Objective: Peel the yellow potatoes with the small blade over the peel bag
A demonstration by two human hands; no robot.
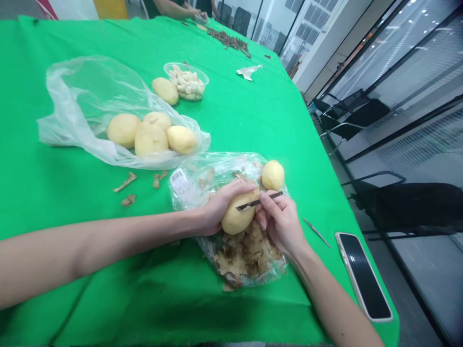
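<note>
My left hand is wrapped round the far-left side of a peeled potato, which it holds above a clear plastic bag. Between the thumb and fingers of my right hand is a slim dark knife, its slanted tip touching the potato's upper face. Brown potato peelings lie heaped on the bag, right below the potato. Another peeled potato, small and round, rests at the bag's far right corner. My left fingertips are mostly hidden behind the potato.
Several peeled potatoes sit in a white plastic bag. Beyond are a lone potato and a clear bowl of pale cloves. A thin metal tool and a phone lie right. Another person's arm reaches in at the far edge.
</note>
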